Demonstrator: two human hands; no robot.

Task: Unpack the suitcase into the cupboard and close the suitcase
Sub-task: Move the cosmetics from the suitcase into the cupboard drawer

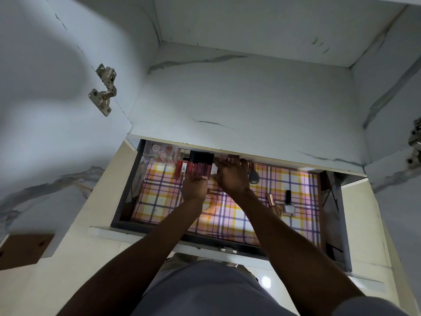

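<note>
An open cupboard drawer (127, 192) lined with plaid paper (159, 197) lies below a white shelf (227, 106). Both hands reach into its back half. My left hand (194, 188) hovers by a row of red lip gloss tubes (193, 166); its fingers are hidden behind the back of the hand. My right hand (232, 173) lies with fingers spread over small items under the shelf edge, the thumb beside a small white object (213, 171). The suitcase is out of view.
A clear organiser box (159, 152) sits in the drawer's back left corner. A grey compact (254, 177), a rose-gold tube (271, 199) and a nail polish bottle (288, 205) lie to the right. Door hinges (103, 90) flank the cupboard.
</note>
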